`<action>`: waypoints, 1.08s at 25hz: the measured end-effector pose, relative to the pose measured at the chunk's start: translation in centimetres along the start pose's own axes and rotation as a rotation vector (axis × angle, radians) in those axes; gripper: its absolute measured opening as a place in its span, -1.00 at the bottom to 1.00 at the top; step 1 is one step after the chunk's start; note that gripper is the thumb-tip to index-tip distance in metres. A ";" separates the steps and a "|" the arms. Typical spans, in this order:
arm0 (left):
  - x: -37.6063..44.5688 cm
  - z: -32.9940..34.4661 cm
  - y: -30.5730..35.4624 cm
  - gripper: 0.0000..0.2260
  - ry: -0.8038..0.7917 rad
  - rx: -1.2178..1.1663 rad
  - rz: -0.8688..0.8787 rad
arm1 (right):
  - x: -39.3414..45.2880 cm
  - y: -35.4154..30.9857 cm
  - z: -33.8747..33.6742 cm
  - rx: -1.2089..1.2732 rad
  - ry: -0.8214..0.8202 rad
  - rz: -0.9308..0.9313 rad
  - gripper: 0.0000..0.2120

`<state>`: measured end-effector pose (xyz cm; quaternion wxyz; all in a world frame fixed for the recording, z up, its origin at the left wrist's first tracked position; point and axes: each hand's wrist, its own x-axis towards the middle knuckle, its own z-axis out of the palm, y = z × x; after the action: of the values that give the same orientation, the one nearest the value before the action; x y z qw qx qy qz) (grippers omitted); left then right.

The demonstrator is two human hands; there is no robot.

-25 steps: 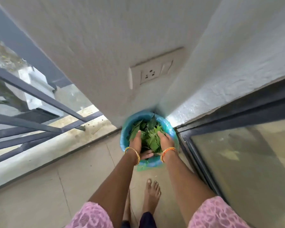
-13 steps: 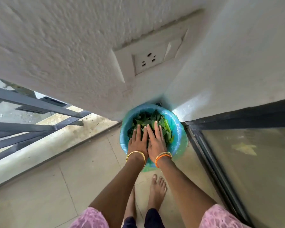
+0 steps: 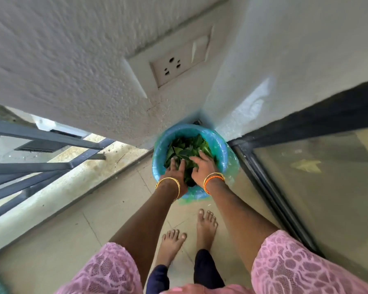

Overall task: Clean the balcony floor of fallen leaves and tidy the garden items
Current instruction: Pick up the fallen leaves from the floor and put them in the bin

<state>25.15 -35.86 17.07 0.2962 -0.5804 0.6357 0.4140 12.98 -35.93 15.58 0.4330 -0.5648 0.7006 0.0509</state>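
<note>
Beige balcony floor (image 3: pixel 57 236) tiles run left of the fingers, under grey railing bars (image 3: pixel 40 166). Left hand (image 3: pixel 175 174) lies flat on the green leaves (image 3: pixel 186 148), fingers straight and spread. Just beyond the fingertips sits the rest of the pile, inside a blue lined bin (image 3: pixel 220 145) tucked in the corner. Right hand (image 3: pixel 202 166) presses beside it, fingers apart, perhaps slightly bent.

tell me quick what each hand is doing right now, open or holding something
Left hand: open, fingers spread, pressing on the leaves in the blue bin.
Right hand: open, fingers loosely bent on the leaves; no clear grip.
</note>
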 end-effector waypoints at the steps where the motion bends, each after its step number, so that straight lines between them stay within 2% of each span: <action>1: -2.0 -0.5 0.4 -0.27 0.022 0.026 0.013 | -2.1 -0.3 -1.1 0.038 0.050 0.024 -0.51; 5: -10.4 -0.8 1.7 -0.41 0.079 0.181 0.106 | -11.4 -1.6 -3.8 -0.014 0.117 0.117 -0.49; 9: -18.7 -1.1 3.3 -0.46 0.051 0.313 0.204 | -21.9 -3.5 -4.5 0.051 0.184 0.276 -0.49; 17: -33.6 -0.4 10.0 -0.46 0.097 0.772 0.600 | -40.1 -5.1 -4.8 0.215 0.485 0.581 -0.49; 21: -38.9 3.0 13.9 -0.46 0.110 0.970 0.735 | -48.5 -3.6 -3.8 0.384 0.644 0.760 -0.50; 27: -49.5 14.2 19.2 -0.46 0.072 1.244 1.035 | -62.2 0.6 2.5 0.605 0.814 1.114 -0.51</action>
<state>12.27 0.51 56.15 0.3149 0.0453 0.9467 0.0503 13.05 12.23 55.09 0.1862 0.0426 0.9708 -0.1451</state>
